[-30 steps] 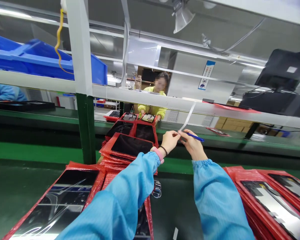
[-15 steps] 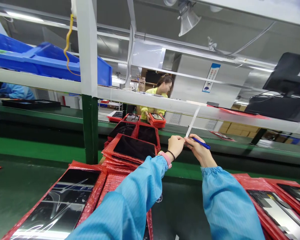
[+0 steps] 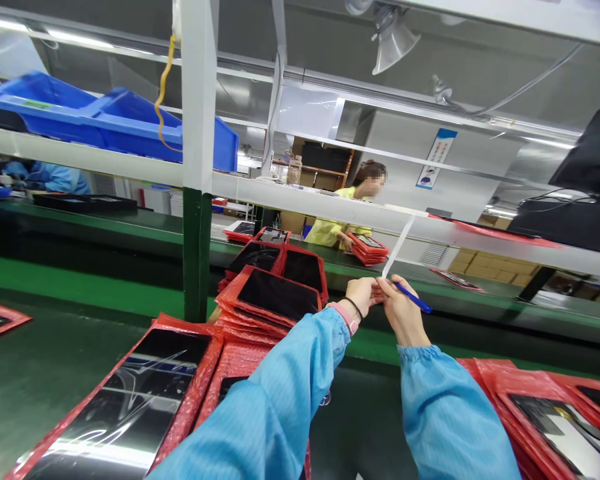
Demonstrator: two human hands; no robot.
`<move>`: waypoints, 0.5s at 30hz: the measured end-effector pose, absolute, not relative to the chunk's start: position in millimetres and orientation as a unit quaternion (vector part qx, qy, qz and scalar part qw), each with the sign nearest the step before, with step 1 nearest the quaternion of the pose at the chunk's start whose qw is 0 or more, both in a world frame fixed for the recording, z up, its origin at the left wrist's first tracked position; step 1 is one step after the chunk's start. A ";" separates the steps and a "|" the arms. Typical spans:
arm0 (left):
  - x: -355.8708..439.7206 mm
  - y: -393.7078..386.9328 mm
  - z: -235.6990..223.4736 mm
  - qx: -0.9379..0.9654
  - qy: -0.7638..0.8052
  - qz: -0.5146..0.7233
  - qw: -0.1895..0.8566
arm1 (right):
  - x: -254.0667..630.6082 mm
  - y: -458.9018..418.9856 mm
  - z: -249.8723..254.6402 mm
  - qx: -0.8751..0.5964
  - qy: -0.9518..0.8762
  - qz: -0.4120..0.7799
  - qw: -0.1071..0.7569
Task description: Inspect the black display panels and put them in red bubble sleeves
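A narrow white strip [image 3: 398,247] hangs slantwise from the white rail [image 3: 330,208], and its lower end meets my fingertips. My left hand [image 3: 363,297] is closed in a pinch at that end, with a dark band and a pink band on the wrist. Touching it from the right, my right hand [image 3: 404,313] holds a blue pen [image 3: 414,297] and also has its fingertips at the strip. Left of my hands lies a stack of dark-screened panels [image 3: 277,293] in red bubble bags. The strip's very tip is hidden by my fingers.
A large glossy panel [image 3: 130,393] on red bubble wrap lies at the lower left. More red-bagged panels [image 3: 555,427] are at the lower right. A green-and-white post [image 3: 197,253] rises at left. Beyond the rail, a co-worker in yellow [image 3: 325,232] handles red-bagged panels [image 3: 367,250].
The view has shifted slightly. My hands stay together at the strip's lower end, the right fingers now closer to the left. The co-worker has moved right with the stack of red-bagged panels.
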State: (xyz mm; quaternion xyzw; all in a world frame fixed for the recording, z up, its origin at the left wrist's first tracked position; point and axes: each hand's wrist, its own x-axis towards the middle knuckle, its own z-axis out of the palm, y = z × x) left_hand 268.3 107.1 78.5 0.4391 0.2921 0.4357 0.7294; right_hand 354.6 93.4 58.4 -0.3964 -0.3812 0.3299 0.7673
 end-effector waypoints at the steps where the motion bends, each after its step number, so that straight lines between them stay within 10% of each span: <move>1: 265.9 107.5 78.5 0.439 0.289 0.436 0.731 | 354.2 92.8 57.0 -0.395 -0.379 0.330 0.769; 15: 109.0 67.4 10.5 0.508 0.325 0.440 0.665 | 285.1 53.3 8.6 -0.427 -0.540 0.340 0.641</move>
